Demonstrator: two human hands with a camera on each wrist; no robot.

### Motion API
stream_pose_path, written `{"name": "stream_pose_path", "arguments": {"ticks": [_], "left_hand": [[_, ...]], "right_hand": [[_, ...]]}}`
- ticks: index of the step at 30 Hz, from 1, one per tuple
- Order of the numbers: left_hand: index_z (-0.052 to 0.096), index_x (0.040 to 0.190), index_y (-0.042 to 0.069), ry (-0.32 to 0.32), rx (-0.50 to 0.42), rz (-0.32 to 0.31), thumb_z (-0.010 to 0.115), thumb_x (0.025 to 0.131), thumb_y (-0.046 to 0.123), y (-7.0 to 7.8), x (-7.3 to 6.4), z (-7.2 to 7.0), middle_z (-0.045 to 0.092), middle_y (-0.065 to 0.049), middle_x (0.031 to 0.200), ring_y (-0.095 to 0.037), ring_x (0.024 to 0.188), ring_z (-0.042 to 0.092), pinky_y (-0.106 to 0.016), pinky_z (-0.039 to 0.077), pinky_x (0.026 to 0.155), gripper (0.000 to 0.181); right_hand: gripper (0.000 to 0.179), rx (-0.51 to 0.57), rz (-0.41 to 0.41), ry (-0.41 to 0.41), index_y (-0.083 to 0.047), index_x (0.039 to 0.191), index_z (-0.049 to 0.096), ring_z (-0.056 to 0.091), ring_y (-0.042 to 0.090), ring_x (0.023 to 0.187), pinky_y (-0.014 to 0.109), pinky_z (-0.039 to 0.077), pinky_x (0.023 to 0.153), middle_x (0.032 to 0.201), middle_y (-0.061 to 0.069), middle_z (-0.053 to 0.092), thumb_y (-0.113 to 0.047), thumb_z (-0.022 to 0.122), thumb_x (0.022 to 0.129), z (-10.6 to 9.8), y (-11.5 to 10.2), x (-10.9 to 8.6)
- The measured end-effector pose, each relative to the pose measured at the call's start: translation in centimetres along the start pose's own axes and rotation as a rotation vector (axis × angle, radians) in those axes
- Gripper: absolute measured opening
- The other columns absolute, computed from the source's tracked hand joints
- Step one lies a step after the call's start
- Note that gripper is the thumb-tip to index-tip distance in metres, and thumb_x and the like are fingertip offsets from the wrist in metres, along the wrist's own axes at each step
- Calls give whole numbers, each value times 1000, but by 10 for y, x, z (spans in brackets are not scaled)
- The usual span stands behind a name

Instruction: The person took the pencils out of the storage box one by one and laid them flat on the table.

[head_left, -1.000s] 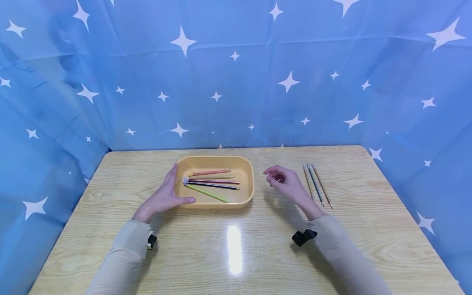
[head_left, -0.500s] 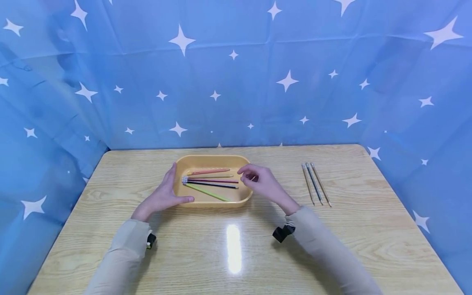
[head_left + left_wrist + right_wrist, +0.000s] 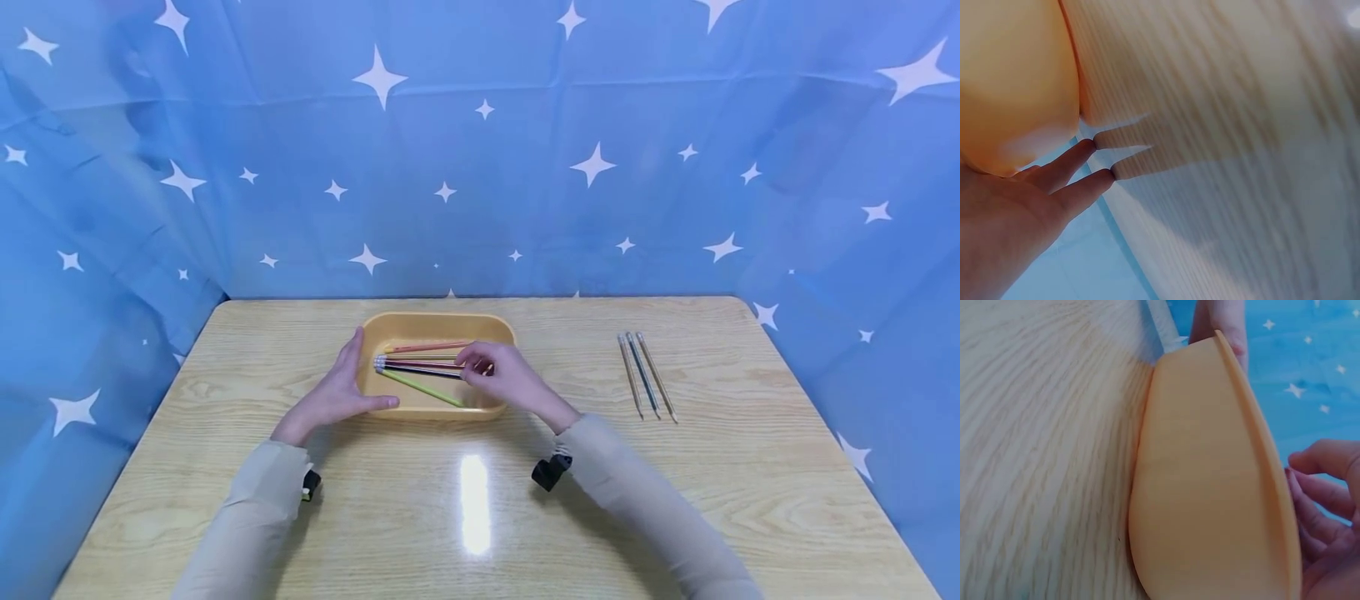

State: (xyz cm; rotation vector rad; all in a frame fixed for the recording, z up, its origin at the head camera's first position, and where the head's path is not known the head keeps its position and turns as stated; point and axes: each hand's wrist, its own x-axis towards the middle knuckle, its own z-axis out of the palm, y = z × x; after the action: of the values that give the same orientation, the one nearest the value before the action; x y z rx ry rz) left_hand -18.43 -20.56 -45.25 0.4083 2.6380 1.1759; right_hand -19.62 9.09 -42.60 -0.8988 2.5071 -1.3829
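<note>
A shallow yellow-orange plastic tray [image 3: 427,414] holds several pencils, some with white eraser ends to the left. My left hand [image 3: 341,392] steadies its left end, thumb along the front rim and straight fingers on the outer side. In the left wrist view, two fingertips of the left hand [image 3: 1029,194] touch the table. My right hand [image 3: 501,373] is over the tray's right part, fingers bent at the right ends of the pencils. In the right wrist view, the tray wall [image 3: 1210,469] hides what the fingertips of the right hand [image 3: 1329,500] touch. A lime green pencil [image 3: 423,388] lies nearest the front.
Three pencils [image 3: 642,375] lie side by side on the wooden table [image 3: 712,500], right of the tray. Behind the table hangs a blue cloth [image 3: 480,150] with white stars. A bright light reflection [image 3: 475,504] shows on the tabletop in front.
My right hand has moved left from beside the three pencils, over the tray's right rim, to the pencils' ends inside. The left hand has stayed at the tray.
</note>
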Motion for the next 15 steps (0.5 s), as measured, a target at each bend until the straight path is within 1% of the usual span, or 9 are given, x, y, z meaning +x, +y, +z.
{"name": "stream_pose_path", "arguments": {"ticks": [5,10,15], "left_hand": [[-14,152,2,2,-9,1,83,72,44,1,0,-1,-7,-24,157,-44,142,5,-58,15,111,132],[-14,151,2,5,-1,2,83,72,45,1,0,-1,-8,-24,158,-43,142,4,-59,14,111,133],[-15,152,4,2,-13,3,83,72,44,1,0,0,-9,-23,158,-43,142,3,-58,14,111,133]], "right_hand": [[14,-20,-25,-41,2,101,68,60,12,73,25,52,67,85,4,66,-1,65,87,12,5,10],[15,-30,0,-90,0,101,68,60,11,72,23,51,66,85,2,67,-4,68,86,22,2,19],[17,-62,28,-158,0,104,67,59,9,72,23,50,65,85,0,65,-6,67,88,29,0,27]]}}
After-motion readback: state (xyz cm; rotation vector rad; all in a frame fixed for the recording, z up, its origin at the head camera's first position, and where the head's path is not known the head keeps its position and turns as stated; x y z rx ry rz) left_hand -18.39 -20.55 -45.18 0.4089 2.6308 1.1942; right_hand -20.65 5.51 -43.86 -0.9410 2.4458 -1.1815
